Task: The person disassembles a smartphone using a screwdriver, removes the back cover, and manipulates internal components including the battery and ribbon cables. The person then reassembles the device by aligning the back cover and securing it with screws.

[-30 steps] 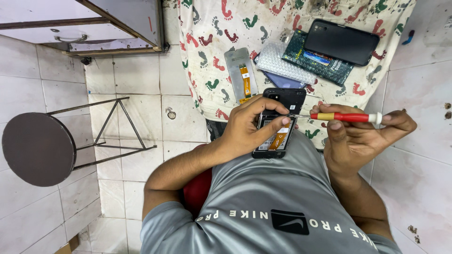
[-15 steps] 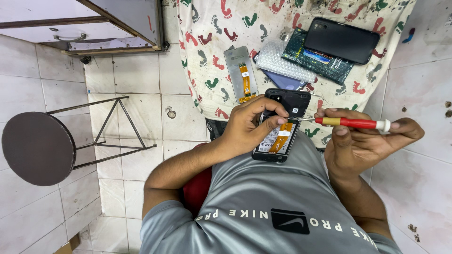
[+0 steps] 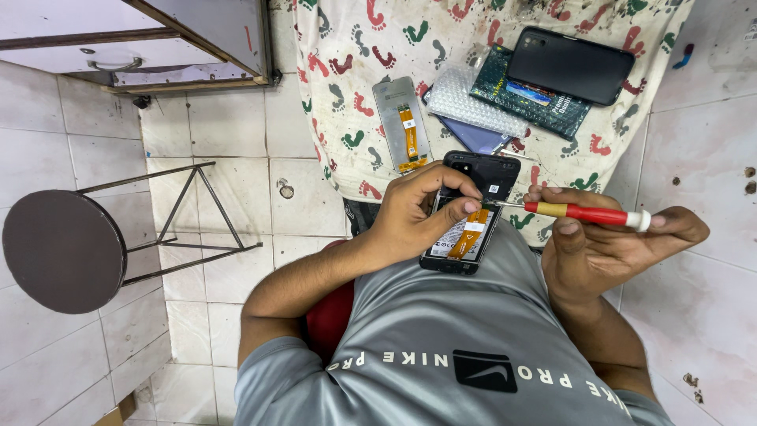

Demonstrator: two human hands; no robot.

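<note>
Gray shirt [image 3: 441, 347] fills the bottom of the head view, knees up under it. The opened phone [image 3: 465, 225] rests on the lap, back cover off, orange flex ribbon and battery exposed. Left hand [image 3: 414, 217] wraps its left edge, fingers clamped on the frame, thumb and forefinger tips down by the top of the ribbon. Right hand [image 3: 603, 244] has its fingers closed around a red screwdriver [image 3: 587, 213], white cap toward the palm, shaft lying nearly level. Change since a second ago: the driver was held off to the right, tip well clear of the phone; now the hand has swung in and the metal tip touches the upper part of the phone, just beside the left fingertips, under the camera section. So tool positioning is done and the tip is at a screw or connector spot; can't tell which, too small. The phone itself has barely shifted in the lap. Beyond the knees: a footprint-pattern cloth [image 3: 347, 87] spread on the tile floor. On it, nearest first, a spare screen panel [image 3: 400, 126] with an orange ribbon, face down, then a bubble-wrap pouch [image 3: 473, 99] over a bluish piece, a dark green packet [image 3: 536, 99], and a black phone [image 3: 572, 67] lying screen up across that packet. Off left, well apart, a round brown stool [image 3: 59, 248] on a metal frame, and a cabinet [image 3: 134, 35] at top left.
</note>
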